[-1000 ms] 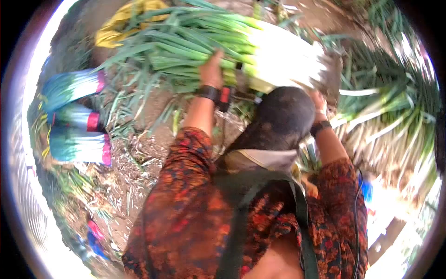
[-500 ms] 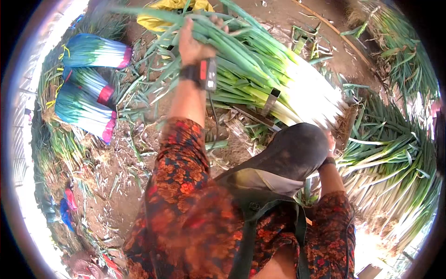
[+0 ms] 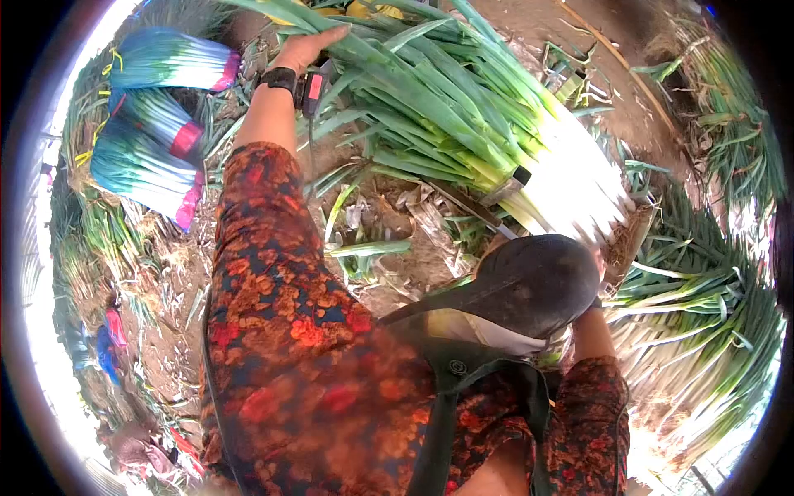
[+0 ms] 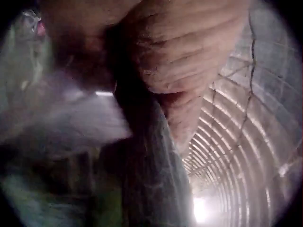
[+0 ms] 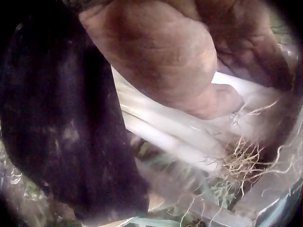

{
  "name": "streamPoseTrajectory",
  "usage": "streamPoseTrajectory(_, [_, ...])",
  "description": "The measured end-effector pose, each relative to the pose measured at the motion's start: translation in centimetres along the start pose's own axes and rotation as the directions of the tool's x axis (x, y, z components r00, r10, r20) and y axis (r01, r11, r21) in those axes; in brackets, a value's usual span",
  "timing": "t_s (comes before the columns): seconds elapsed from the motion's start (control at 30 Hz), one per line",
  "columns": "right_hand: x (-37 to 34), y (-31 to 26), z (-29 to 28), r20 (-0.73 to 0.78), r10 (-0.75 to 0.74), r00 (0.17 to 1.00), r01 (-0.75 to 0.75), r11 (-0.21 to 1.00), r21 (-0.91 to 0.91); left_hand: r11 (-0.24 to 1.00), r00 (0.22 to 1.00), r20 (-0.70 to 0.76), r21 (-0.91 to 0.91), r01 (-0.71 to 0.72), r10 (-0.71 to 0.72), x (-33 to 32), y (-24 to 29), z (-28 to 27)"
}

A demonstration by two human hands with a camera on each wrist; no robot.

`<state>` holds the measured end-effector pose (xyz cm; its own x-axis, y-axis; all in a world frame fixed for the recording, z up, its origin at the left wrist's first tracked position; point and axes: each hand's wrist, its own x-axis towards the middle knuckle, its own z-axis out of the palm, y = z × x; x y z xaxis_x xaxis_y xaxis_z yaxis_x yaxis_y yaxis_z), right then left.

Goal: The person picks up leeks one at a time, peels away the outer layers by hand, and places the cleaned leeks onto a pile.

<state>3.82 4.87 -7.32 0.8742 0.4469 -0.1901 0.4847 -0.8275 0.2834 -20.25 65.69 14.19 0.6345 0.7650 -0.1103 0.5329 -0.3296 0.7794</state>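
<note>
A large pile of leeks lies diagonally, green leaves at upper left and white stalks toward the right. Up at the leaf end, my left hand holds some long leaves; in the left wrist view a dark green leaf passes beneath the thumb of the hand. My right hand is at the root end, mostly hidden by the dark boot. The right wrist view shows that hand curled over white stalks close to their roots, beside the boot.
Wrapped bundles with pink bands lie on the left. Loose leeks spread at the right, with another pile above. A metal piece stands against the pile's lower edge. Leaf scraps and a long stick lie on the soil.
The left hand has moved left and up, from the middle of the leaves to their far end. The leaves now lie more slanted, and the right hand stays by the roots.
</note>
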Motion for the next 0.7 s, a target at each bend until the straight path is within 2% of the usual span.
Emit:
streamPoseTrajectory(0.03, [0.0, -0.1, -0.2, -0.003, 0.008, 1.0, -0.008, 1.0, -0.004, 0.972, 0.999, -0.027, 0.231, 0.035, -0.03, -0.9, 0.6, -0.1])
streamPoseTrajectory(0.07, [0.0, -0.2, -0.3, -0.002, 0.013, 1.0, -0.013, 1.0, -0.008, 0.991, 0.999, 0.02, -0.132, 0.039, -0.037, 0.8, -2.7, 1.2])
streamPoseTrajectory(0.13, [-0.2, -0.4, -0.3, 0.001, 0.021, 1.0, -0.021, 1.0, -0.01, 0.949, 0.985, 0.107, -0.3, -0.096, 0.134, 4.7, -7.5, 1.4])
streamPoseTrajectory(0.17, [-0.2, -0.5, -0.3, 0.001, 0.027, 1.0, -0.027, 1.0, -0.011, 0.91, 0.965, 0.133, -0.384, -0.159, 0.224, 5.2, -8.2, 1.4])
streamPoseTrajectory(0.2, [-0.2, -0.6, -0.3, 0.002, 0.029, 1.0, -0.029, 0.999, -0.013, 0.928, 0.99, 0.032, -0.353, -0.116, 0.136, 5.2, -9.2, 1.6])
streamPoseTrajectory(0.23, [-0.1, -0.6, -0.4, -0.002, 0.036, 0.999, -0.036, 0.999, -0.012, 0.946, 1.0, 0.011, -0.324, -0.007, 0.012, 5.5, -10.5, 2.0])
streamPoseTrajectory(0.33, [-0.3, -1.1, -0.9, 0.009, 0.064, 0.998, -0.064, 0.998, -0.001, 0.928, 0.947, -0.147, -0.288, 0.235, -0.286, 5.8, -16.2, 3.9])
streamPoseTrajectory(0.37, [-0.4, -1.2, -1.0, 0.021, 0.072, 0.997, -0.072, 0.997, 0.001, 0.912, 0.906, -0.245, -0.313, 0.264, -0.346, 3.7, -17.6, 4.8])
streamPoseTrajectory(0.4, [-0.4, -1.2, -0.9, 0.022, 0.079, 0.997, -0.079, 0.997, 0.004, 0.853, 0.839, -0.305, -0.426, 0.303, -0.451, -0.6, -14.5, 6.0])
streamPoseTrajectory(0.43, [-0.3, -1.1, -0.6, 0.027, 0.088, 0.996, -0.088, 0.996, -0.001, 0.828, 0.774, -0.371, -0.452, 0.332, -0.513, -3.7, -12.8, 7.0])
streamPoseTrajectory(0.47, [0.2, -0.4, 1.7, -0.057, 0.078, 0.995, -0.076, 0.997, 0.032, 0.801, 0.699, -0.432, -0.483, 0.354, -0.569, -6.9, -11.0, 8.0])
streamPoseTrajectory(0.5, [0.3, -0.3, 2.1, -0.046, 0.089, 0.995, -0.089, 0.996, 0.005, 0.815, 0.636, -0.515, -0.427, 0.391, -0.575, -8.2, -12.0, 9.0])
streamPoseTrajectory(0.53, [0.6, -0.3, 2.3, -0.04, 0.1, 0.994, -0.101, 0.995, -0.021, 0.888, 0.49, -0.765, -0.23, 0.399, -0.418, -9.5, -12.6, 11.2])
streamPoseTrajectory(0.57, [0.9, -0.5, 2.5, -0.034, 0.111, 0.993, -0.112, 0.993, -0.047, 0.895, 0.322, -0.928, -0.026, 0.444, -0.186, -10.7, -12.2, 13.4])
streamPoseTrajectory(0.6, [0.9, -0.5, 2.7, -0.063, 0.105, 0.993, -0.107, 0.994, -0.034, 0.95, 0.381, -0.924, 0.134, 0.283, 0.017, -11.8, -11.3, 14.4])
streamPoseTrajectory(0.63, [0.6, -0.5, 2.7, -0.09, 0.101, 0.991, -0.103, 0.994, -0.024, 0.952, 0.407, -0.886, 0.288, 0.108, 0.222, -12.8, -10.0, 15.2])
streamPoseTrajectory(0.67, [0.5, -0.6, 2.7, -0.119, 0.099, 0.988, -0.101, 0.995, -0.014, 0.901, 0.393, -0.818, 0.428, -0.073, 0.42, -13.1, -8.3, 15.8])
streamPoseTrajectory(0.7, [0.7, -0.6, 2.6, -0.095, 0.113, 0.989, -0.117, 0.993, -0.032, 0.871, 0.436, -0.753, 0.425, -0.247, 0.492, -13.0, -5.2, 16.1])
